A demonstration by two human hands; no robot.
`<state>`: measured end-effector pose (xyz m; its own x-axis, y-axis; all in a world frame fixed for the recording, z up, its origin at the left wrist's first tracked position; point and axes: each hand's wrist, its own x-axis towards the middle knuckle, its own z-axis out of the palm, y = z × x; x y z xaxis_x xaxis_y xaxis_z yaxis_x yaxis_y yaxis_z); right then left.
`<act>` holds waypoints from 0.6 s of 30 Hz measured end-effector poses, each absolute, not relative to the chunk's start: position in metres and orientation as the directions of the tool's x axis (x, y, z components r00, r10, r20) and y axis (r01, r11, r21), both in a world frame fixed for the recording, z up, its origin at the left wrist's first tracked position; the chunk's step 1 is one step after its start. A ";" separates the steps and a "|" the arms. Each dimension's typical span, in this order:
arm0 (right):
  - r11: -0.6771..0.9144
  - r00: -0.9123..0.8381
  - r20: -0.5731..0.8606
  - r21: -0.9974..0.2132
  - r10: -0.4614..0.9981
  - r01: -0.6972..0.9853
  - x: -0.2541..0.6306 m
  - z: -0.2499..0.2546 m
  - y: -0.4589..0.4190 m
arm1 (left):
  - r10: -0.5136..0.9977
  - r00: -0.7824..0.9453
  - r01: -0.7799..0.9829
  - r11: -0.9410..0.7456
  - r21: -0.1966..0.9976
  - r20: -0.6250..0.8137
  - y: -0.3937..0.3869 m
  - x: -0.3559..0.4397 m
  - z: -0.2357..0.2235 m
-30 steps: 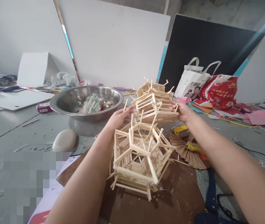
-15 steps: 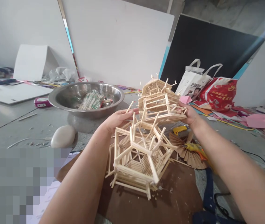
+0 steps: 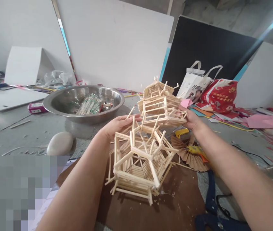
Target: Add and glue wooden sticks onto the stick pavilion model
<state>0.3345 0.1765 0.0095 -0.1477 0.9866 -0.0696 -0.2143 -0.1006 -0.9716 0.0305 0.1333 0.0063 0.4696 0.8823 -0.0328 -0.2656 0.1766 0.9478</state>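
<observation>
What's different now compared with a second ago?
The pale, tiered wooden-stick tower has shifted right, and its tilt looks slightly different. The bare right hand, on its right side, and the bare left hand, at its left, moved with it. Nothing was visibly let go or newly taken hold of. The open, pale wooden-stick frame in front, the round silver metal basin and the smooth white oval stone stayed put.

Single head-worn view, facing forward and down between outstretched arms [image 3: 85, 170], stick frame [image 3: 141, 152] close below, white board [image 3: 117, 41] farther back
</observation>
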 end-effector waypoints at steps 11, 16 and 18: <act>-0.121 -0.155 -0.074 -0.941 0.985 -0.317 0.316 0.012 0.172 | 0.913 0.398 -0.326 0.235 0.916 -0.092 0.137 0.029 0.001; -0.155 -0.201 -0.084 -0.916 0.976 -0.370 0.319 0.008 0.174 | 0.915 0.402 -0.384 0.182 0.905 -0.013 0.137 0.028 0.005; -0.176 -0.227 -0.089 -0.900 0.970 -0.398 0.317 0.005 0.175 | 0.926 0.374 -0.427 0.128 0.895 0.046 0.136 0.027 0.008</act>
